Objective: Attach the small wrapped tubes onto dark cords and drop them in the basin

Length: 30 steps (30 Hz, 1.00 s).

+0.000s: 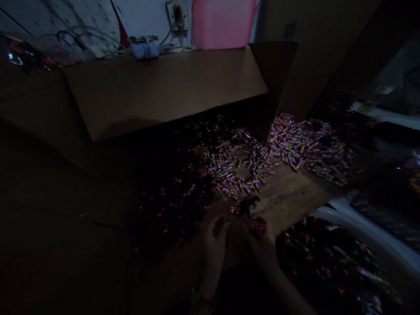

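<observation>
In dim light, my left hand (215,234) is over the front of the wooden board, its fingers curled in and the thumb close to them. What it grips, if anything, is too dark to make out. Close beside it, my right hand (262,238) is closed around small pink-red pieces (259,225) that show between the fingers. A small black part (248,204) lies just beyond both hands. Behind it spreads a heap of small pink tubes with yellow ends (236,175). Dark pieces with orange and yellow bits (183,192) lie to the left.
An open cardboard box (173,92) stands behind, its flap hanging over the heap. More pink tubes (302,140) are piled at the right on the board (288,197). A pale-rimmed tub (341,214) of mixed pieces is at lower right. A pink container (223,24) stands by the wall.
</observation>
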### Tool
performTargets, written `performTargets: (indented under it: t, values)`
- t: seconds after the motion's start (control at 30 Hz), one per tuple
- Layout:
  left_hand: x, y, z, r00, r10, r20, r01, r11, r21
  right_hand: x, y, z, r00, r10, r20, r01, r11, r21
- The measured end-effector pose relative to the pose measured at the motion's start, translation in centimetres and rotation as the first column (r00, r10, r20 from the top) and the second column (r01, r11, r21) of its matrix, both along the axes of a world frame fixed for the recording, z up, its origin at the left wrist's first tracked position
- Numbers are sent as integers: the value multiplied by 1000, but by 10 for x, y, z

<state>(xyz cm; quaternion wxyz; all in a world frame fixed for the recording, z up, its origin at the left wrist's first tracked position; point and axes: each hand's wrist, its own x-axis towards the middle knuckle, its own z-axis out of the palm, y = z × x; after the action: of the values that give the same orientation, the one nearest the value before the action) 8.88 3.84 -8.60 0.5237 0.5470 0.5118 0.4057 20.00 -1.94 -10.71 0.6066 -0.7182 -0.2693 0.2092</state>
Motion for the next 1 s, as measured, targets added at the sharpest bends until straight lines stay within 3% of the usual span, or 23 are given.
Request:
performTargets:
  t: [0.1, 0.2, 0.3, 0.4, 0.5, 0.6, 0.67, 0.77, 0.83, 0.9, 1.0]
  values:
    - [13, -14, 3, 994, -78, 74, 83, 994, -77, -2, 4, 16, 965, -8, -260, 13, 1000, 17]
    - [20, -19, 2, 987, -152, 49, 153, 988, -10, 4, 5, 23, 858, 30, -512, -6, 999, 48]
    - [19, -15, -1, 988, -151, -41, 154, 984, 89, 10, 2, 22, 816, 15, -577, 46, 995, 91]
    - [17, -13, -2, 981, -124, -149, 145, 980, 138, 8, 0, 24, 732, 113, -672, -26, 990, 138]
    - [19, -16, 2, 940, -109, -324, 215, 925, 313, 6, 1, 31, 677, 120, -726, 27, 982, 188]
    - [27, -10, 7, 870, -96, -483, 365, 785, 501, 18, 0, 32, 789, -79, -609, 193, 973, 124]
    - [38, 4, 10, 821, -62, -568, 441, 701, 561, 30, -4, 24, 891, -229, -391, 285, 954, 91]
    - [63, 30, 14, 709, -131, -693, 610, 606, 511, 36, -16, -1, 961, -276, -28, 278, 958, 71]
    - [81, 42, 15, 641, -240, -729, 708, 553, 440, 31, -24, -17, 967, -238, 92, 239, 971, 6]
    - [94, 48, 14, 628, -310, -714, 734, 541, 411, 26, -30, -26, 958, -256, 131, 266, 962, -65]
    - [100, 53, 12, 696, -341, -632, 681, 594, 429, 27, -28, -20, 941, -308, 142, 320, 945, -66]
